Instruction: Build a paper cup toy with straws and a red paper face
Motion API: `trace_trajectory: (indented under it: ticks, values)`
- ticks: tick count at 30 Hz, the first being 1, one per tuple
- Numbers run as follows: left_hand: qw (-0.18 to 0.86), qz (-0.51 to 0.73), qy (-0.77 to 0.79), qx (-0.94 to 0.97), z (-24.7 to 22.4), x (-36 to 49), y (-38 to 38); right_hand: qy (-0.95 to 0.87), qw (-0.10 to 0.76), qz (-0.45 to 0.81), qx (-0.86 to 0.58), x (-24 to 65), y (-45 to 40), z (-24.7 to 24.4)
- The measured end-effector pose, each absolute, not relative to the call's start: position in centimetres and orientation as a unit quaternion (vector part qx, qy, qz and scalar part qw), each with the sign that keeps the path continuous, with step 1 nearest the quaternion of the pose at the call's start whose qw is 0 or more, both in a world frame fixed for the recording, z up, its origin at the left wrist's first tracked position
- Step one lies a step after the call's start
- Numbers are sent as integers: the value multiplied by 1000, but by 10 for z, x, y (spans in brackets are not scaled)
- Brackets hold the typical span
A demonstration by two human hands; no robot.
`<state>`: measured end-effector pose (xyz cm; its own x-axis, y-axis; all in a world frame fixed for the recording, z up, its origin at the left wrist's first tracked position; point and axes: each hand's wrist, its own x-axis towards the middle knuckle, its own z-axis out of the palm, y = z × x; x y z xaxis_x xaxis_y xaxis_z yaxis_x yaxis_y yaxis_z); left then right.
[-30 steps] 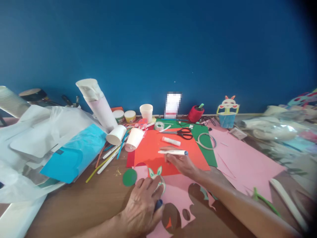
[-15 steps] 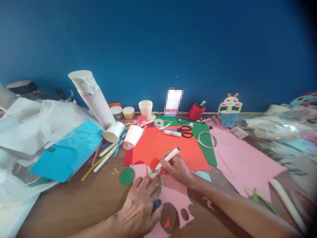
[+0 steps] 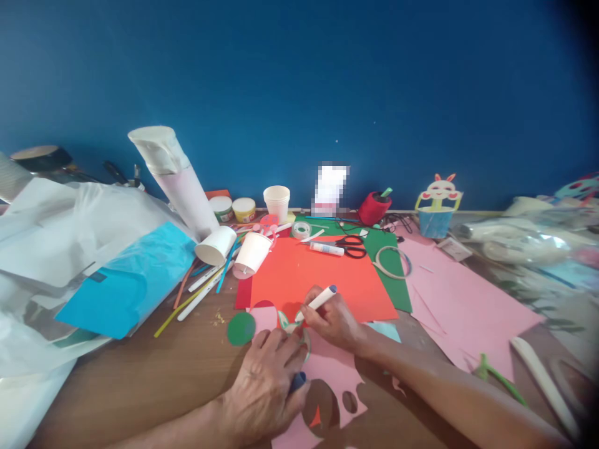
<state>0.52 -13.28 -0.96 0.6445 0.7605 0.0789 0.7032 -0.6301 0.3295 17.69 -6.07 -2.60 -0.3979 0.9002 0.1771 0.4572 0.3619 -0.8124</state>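
My right hand (image 3: 332,318) is closed round a white marker (image 3: 317,303) with a dark blue end, its tip down at a small cutout with green-edged ears (image 3: 283,320). My left hand (image 3: 269,380) lies over the lower part of that cutout and pink paper (image 3: 327,355) with round holes. A dark blue cap (image 3: 297,381) is held between its thumb and fingers. Beneath and beyond the hands lies an orange sheet (image 3: 318,274). A green disc (image 3: 241,328) rests left of the pink paper.
Scissors (image 3: 353,245), a glue stick (image 3: 326,249) and a tape roll (image 3: 301,230) lie behind the orange sheet. Paper cups (image 3: 253,254) stand back left, near plastic bags (image 3: 84,218). A blue rabbit cup (image 3: 434,221) stands back right, beyond pink sheets (image 3: 468,299).
The marker has turned slightly and its tip has shifted a little at the ears. My left hand stays on the paper. The camera view has moved slightly.
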Motion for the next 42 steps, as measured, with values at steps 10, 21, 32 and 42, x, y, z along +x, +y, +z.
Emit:
trace_trajectory:
  ticks: [10,21,32,42]
  values:
    - [133,101,407,898,-9,5,-131,-771,310,344,-436,175,-60,-22]
    - [140,92,407,898,-5,5,-132,-785,297,322,-438,175,-59,-22]
    - [139,84,407,899,-5,5,-133,-786,282,319,-448,175,-57,-20]
    - [121,90,404,902,-6,5,-132,-785,289,311,-452,176,-54,-19]
